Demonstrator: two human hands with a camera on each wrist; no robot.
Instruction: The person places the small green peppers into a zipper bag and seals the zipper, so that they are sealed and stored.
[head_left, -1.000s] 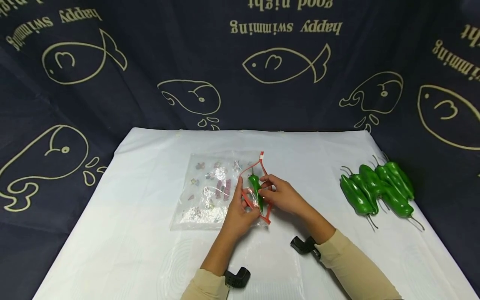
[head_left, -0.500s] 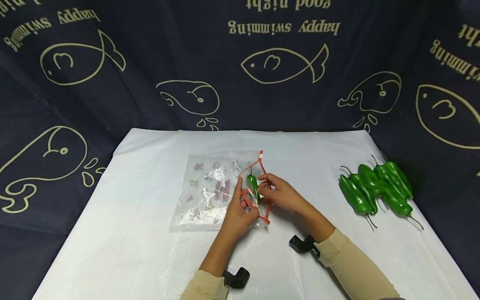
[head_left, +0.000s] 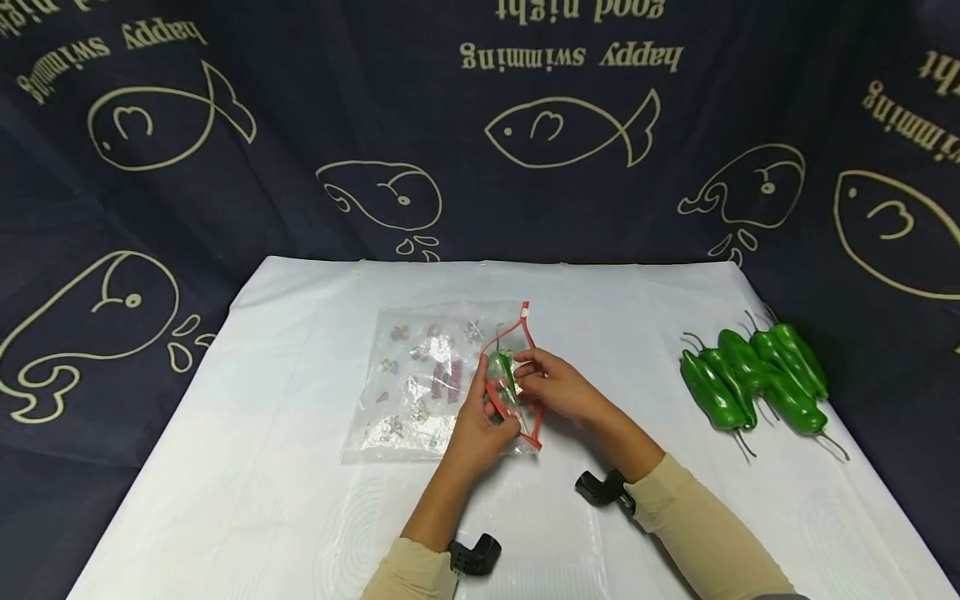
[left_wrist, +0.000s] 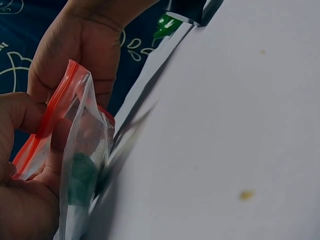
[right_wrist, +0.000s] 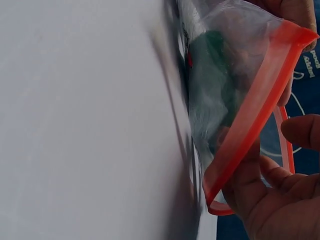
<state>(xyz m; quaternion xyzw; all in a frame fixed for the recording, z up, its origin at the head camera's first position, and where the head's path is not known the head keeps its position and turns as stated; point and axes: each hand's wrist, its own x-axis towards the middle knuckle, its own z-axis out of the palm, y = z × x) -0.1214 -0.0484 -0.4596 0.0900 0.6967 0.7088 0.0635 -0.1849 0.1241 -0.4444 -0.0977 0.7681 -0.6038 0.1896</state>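
Note:
A clear zip bag [head_left: 405, 400] with small printed pictures and a red zip edge lies on the white table, its mouth facing right and spread. My left hand [head_left: 480, 429] grips the near part of the mouth by the red edge. One green pepper [head_left: 505, 371] is inside the bag near the mouth, stem pointing away, seen dimly through the plastic in both wrist views. At the opening is my right hand [head_left: 566, 387], its fingers reaching inside against the pepper. In the right wrist view the right thumb [right_wrist: 302, 131] stands apart from the fingers. The bag partly hides those fingertips.
Several more green peppers [head_left: 712, 392] lie in a group at the table's right side. A clear plastic sheet [head_left: 547, 517] lies flat near the front, beneath the forearms. A dark curtain [head_left: 450, 125] with fish and whale drawings hangs behind the table [head_left: 247, 400].
The green pepper has slid left and deeper into the bag, and more of it now shows through plastic. The right hand has followed slightly; the left hand has stayed at the bag's edge.

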